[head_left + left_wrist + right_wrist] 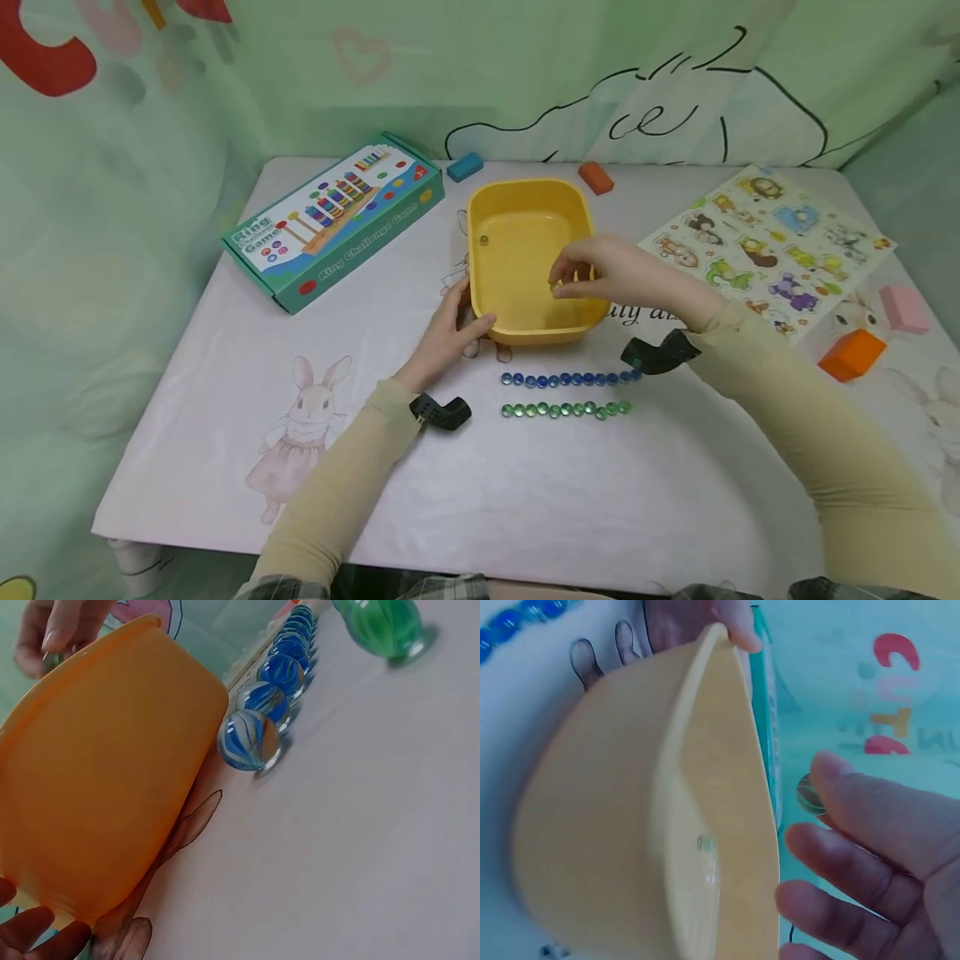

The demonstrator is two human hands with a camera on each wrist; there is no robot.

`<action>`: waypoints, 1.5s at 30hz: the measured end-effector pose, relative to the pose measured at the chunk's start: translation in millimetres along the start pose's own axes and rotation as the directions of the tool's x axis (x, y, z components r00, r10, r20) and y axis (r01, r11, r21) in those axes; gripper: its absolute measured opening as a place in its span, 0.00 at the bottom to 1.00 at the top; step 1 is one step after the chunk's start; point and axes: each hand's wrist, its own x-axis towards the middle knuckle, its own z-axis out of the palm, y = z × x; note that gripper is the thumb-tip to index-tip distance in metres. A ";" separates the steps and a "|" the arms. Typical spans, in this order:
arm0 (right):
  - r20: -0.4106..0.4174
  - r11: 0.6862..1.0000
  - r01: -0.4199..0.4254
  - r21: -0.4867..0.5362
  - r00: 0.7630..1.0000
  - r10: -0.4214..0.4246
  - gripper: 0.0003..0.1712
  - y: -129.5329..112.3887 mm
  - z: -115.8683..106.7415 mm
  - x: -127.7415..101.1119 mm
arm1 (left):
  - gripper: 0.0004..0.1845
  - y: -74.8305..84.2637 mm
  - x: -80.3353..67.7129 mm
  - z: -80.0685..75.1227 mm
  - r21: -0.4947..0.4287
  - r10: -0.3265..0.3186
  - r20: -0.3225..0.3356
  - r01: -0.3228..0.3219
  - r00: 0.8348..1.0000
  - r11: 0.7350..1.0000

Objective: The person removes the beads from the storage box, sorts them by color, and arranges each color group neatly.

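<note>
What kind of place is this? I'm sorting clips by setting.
Probably a child's play corner or playroom: a small table with a bunny-print cover, a Ring Challenge Game box, an animal sticker sheet, and cartoon-printed green curtains around it.

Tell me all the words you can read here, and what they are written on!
"Ring Challenge Game" on the top of the teal game box.
"Ring Challenge Game" again on the box's long side, a bit blurred.
"uly a..." on the tablecloth, the rest hidden behind the right hand.
Big red and yellow letters on the curtain, cut off and blurred, not readable.
The animal puzzle board: no words to read.
</note>
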 end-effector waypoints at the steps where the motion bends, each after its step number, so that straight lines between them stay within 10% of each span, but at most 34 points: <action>1: -0.016 1.000 0.000 0.015 1.000 0.000 0.07 2.4 0.7 -5.8 | 0.39 -0.3 -0.4 -0.2 -0.005 0.001 -0.002 -0.001 1.000 1.000; 22: -0.150 0.959 0.059 0.276 0.989 -0.018 0.08 53.6 57.1 -106.9 | 0.39 1.5 -2.4 -1.6 -0.020 0.003 -0.007 -0.003 1.000 1.000; 32: -0.100 0.947 -0.010 0.320 0.994 0.044 0.07 61.9 83.8 -125.1 | 0.37 27.3 -10.5 -2.7 -0.045 -0.003 0.011 0.004 1.000 0.999; 45: -0.075 0.958 -0.035 0.286 0.995 0.059 0.06 64.2 90.0 -130.9 | 0.42 -0.4 0.3 2.7 -0.017 0.017 0.002 -0.017 1.000 1.000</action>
